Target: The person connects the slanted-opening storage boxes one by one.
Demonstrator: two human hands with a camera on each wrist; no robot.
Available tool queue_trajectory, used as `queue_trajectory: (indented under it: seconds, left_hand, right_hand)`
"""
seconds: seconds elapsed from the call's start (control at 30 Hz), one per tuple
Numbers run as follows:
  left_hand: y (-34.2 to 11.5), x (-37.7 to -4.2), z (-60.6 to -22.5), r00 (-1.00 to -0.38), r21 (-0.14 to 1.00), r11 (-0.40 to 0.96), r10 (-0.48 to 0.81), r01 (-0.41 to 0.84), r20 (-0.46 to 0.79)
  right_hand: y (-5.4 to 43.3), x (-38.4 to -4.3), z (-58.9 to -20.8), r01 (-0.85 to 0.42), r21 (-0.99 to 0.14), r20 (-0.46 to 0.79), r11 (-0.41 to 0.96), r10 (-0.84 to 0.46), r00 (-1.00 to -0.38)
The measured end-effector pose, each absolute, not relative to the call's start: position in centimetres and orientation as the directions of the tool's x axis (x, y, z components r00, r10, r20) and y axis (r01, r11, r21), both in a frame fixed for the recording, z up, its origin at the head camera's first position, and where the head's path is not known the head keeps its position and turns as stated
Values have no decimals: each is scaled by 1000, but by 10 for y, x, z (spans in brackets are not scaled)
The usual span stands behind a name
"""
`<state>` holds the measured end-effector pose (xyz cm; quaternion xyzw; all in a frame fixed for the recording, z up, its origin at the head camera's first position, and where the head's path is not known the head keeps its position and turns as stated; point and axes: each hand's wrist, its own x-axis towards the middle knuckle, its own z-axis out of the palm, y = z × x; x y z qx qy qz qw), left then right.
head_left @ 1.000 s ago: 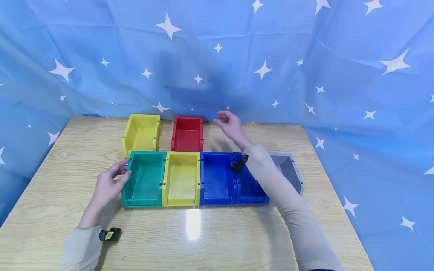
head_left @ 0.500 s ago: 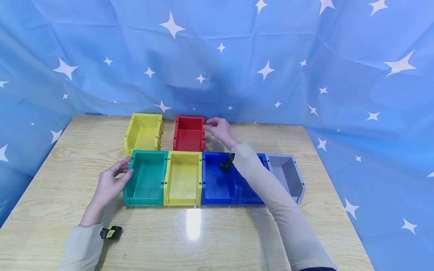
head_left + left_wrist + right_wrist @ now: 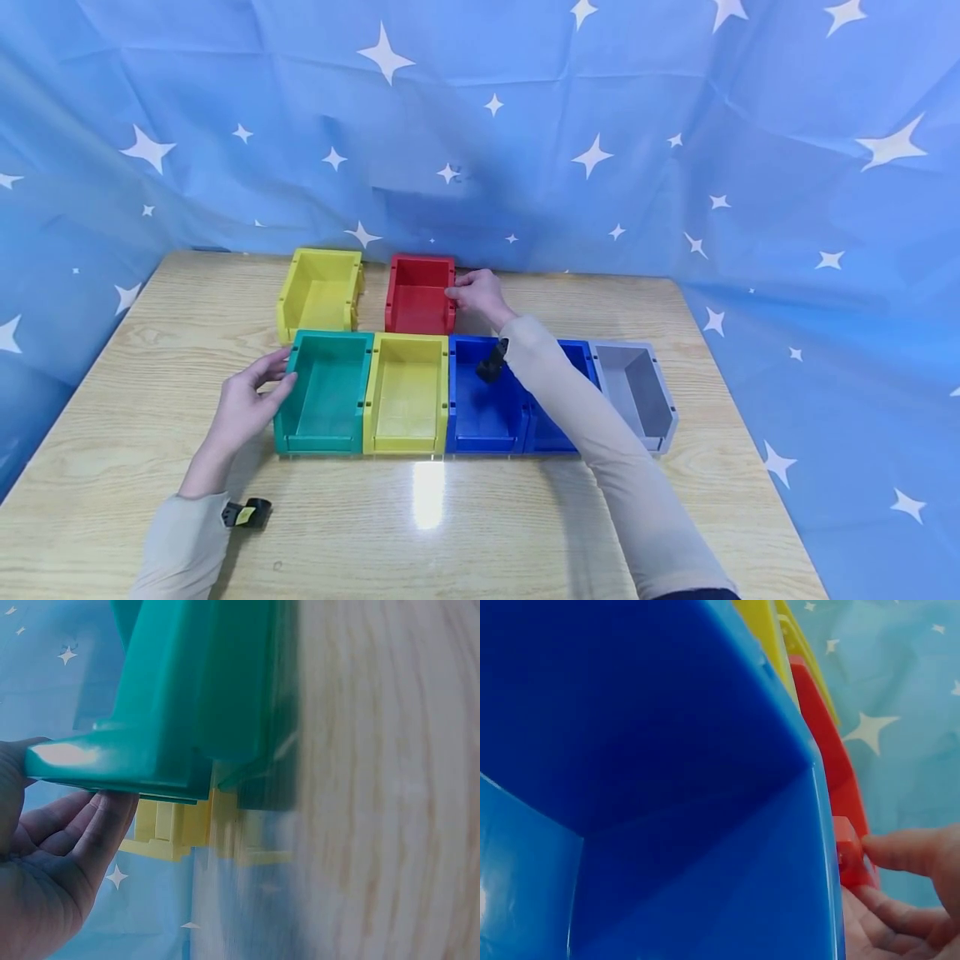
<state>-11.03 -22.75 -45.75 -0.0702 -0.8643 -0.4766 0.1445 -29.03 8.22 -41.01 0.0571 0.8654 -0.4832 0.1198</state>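
Note:
My left hand (image 3: 245, 398) pinches the left wall of the green storage bin (image 3: 327, 392), first in the front row. In the left wrist view its thumb and fingers lie on opposite sides of the green wall (image 3: 112, 757). At the back, my right hand (image 3: 480, 296) holds the right wall of the red storage bin (image 3: 422, 308). The right wrist view has the thumb against the red wall (image 3: 847, 844) and the other fingers on its far side, partly hidden by a blue bin (image 3: 667, 825).
Right of the green bin stand a yellow bin (image 3: 406, 392), two blue bins, one being a left blue bin (image 3: 483, 417), and a grey bin (image 3: 626, 375). Another yellow bin (image 3: 321, 292) sits back left. A starry blue cloth (image 3: 480, 125) hangs behind the wooden table (image 3: 337, 533).
My right hand has moved left and down from behind the row onto the red bin's right wall and taken hold of it. The left hand stays on the green bin.

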Motion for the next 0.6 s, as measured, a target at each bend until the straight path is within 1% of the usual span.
queue_trajectory:
  seconds: [0.13, 0.3, 0.6]
  left_hand:
    - [-229, -111, -458, -946, 800, 536, -8, 269, 324]
    - [-229, -112, -459, -938, 793, 535, -7, 290, 348]
    - [-228, -111, -458, -934, 800, 522, -20, 294, 357]
  right_hand:
    - [78, -291, -410, 244, -820, -285, 517, 1, -958]
    - [74, -292, -410, 273, -837, -305, 474, 10, -952]
    - [73, -291, -413, 284, -852, -311, 441, 11, -950]
